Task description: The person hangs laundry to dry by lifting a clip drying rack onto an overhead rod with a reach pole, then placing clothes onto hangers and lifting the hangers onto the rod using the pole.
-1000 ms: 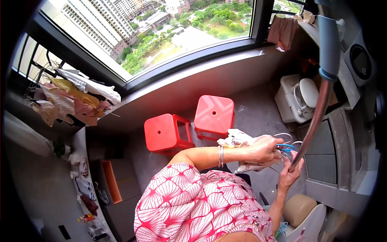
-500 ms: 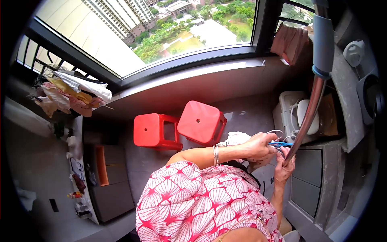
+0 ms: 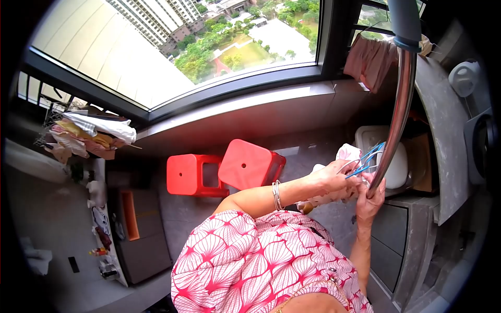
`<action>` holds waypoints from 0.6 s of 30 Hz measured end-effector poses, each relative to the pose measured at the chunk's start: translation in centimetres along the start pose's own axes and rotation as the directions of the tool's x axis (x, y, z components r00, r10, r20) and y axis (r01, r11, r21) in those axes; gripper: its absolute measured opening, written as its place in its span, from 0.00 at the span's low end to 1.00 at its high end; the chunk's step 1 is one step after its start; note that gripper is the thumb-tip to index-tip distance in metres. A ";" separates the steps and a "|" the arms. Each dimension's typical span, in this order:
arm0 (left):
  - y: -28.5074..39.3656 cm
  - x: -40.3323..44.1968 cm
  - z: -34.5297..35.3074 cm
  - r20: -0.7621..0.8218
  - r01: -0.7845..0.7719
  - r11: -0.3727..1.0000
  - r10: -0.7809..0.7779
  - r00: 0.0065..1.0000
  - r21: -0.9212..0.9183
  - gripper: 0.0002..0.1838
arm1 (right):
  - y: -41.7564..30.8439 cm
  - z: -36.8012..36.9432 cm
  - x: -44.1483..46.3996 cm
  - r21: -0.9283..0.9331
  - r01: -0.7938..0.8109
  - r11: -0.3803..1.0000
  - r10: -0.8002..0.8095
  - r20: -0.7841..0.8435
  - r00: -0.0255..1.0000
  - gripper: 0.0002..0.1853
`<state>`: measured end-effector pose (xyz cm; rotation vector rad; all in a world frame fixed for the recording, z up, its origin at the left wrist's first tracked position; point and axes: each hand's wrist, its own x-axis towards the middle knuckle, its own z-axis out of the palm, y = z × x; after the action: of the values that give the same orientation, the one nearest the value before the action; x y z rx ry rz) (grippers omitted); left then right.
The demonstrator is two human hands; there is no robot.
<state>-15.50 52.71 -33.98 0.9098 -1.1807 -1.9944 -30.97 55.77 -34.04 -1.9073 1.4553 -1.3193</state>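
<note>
My left hand [image 3: 333,178], with bangles at the wrist, is closed on a bunch of blue and white wire hangers [image 3: 371,155]. Pale printed cloth [image 3: 348,152] shows behind and below it. Close by on the right, my right hand [image 3: 370,201] wraps round the lower end of a shiny metal pole [image 3: 400,104], its fingertips against the bunched hangers. The pole rises past the hands to a blue-grey sleeve [image 3: 404,23] at the top. Which fingers touch which hanger is too small to tell.
Two red stools [image 3: 245,164] stand on the floor ahead, below a large window. Clothes [image 3: 86,133] hang at the left, a pink cloth [image 3: 369,60] at the right. Beyond the pole are a lidded white bin [image 3: 369,136], grey cabinets [image 3: 385,235] and a counter [image 3: 443,130].
The view has shifted, with the stools now farther left in it. My hands stay together at the pole, and the blue hangers now point up and to the right.
</note>
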 end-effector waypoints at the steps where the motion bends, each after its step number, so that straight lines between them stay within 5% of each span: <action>1: -0.8 0.8 -0.7 -0.024 -0.021 0.995 0.024 0.999 0.100 0.15 | 0.0 -0.1 0.7 0.021 0.017 1.000 -0.018 0.034 0.999 0.08; 7: 6.4 -0.5 -2.1 0.010 0.208 0.971 -0.210 0.978 0.115 0.15 | -0.2 0.6 3.1 0.114 -0.088 0.990 0.078 0.093 0.993 0.05; 8: 5.1 0.2 -2.6 0.062 0.046 0.999 -0.048 0.997 0.025 0.14 | -0.3 0.9 3.3 0.131 -0.087 0.988 0.074 0.099 0.992 0.05; 11: 3.5 0.8 -3.8 0.036 -0.039 0.980 0.047 0.998 -0.193 0.12 | 0.2 0.9 3.7 0.177 -0.223 0.959 0.182 0.222 0.958 0.04; 12: 4.4 0.2 -4.5 0.075 0.047 0.969 -0.030 0.997 -0.243 0.12 | 0.1 0.9 3.9 0.176 -0.222 0.959 0.181 0.223 0.958 0.04; 17: 3.9 0.6 -6.9 -0.151 -0.035 0.990 0.014 0.988 -0.137 0.10 | 0.4 1.3 4.3 0.350 -0.150 0.925 0.087 0.188 0.978 0.04; 18: 4.3 0.4 -7.1 -0.134 -0.047 0.984 0.023 0.991 -0.173 0.10 | 0.4 1.3 4.3 0.404 -0.236 0.884 0.157 0.220 0.963 0.04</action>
<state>-9.21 47.46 -32.68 0.9090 -0.9257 -1.9436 -30.01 51.51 -33.10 -1.5056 1.1217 -1.2118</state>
